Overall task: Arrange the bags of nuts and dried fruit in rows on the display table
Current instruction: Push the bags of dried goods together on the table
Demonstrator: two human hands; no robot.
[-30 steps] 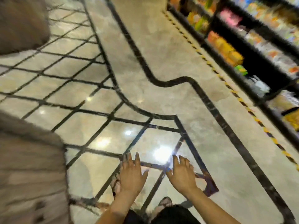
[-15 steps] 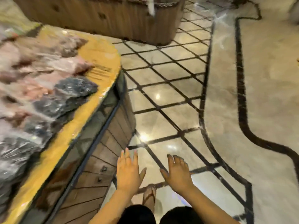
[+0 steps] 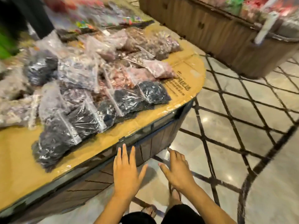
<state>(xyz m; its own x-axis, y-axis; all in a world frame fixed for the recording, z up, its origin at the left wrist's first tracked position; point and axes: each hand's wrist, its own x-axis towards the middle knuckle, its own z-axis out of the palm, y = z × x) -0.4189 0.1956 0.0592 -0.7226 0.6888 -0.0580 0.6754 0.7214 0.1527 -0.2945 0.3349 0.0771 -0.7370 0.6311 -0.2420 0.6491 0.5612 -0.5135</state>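
A rounded wooden display table (image 3: 153, 139) topped with brown cardboard (image 3: 186, 73) fills the left half of the view. Several clear plastic bags lie heaped on it: dark dried fruit (image 3: 68, 126) near the front, another dark bag (image 3: 152, 92) toward the right end, pinkish-brown nuts (image 3: 160, 68) behind. My left hand (image 3: 126, 172) hovers flat with fingers spread just below the table's front edge, holding nothing. My right hand (image 3: 176, 168) is beside it over the floor, also spread and empty.
A second wooden display stand (image 3: 218, 33) with colourful packs stands at the back right. Another person's dark sleeve (image 3: 30, 15) reaches in at the top left. Polished tile floor (image 3: 242, 110) with dark diagonal lines lies to the right. My sandalled feet (image 3: 174, 196) are below.
The view has swung left from open floor and shelves to the display table, which now fills the left half. Both hands stay raised, spread and empty in front of me.
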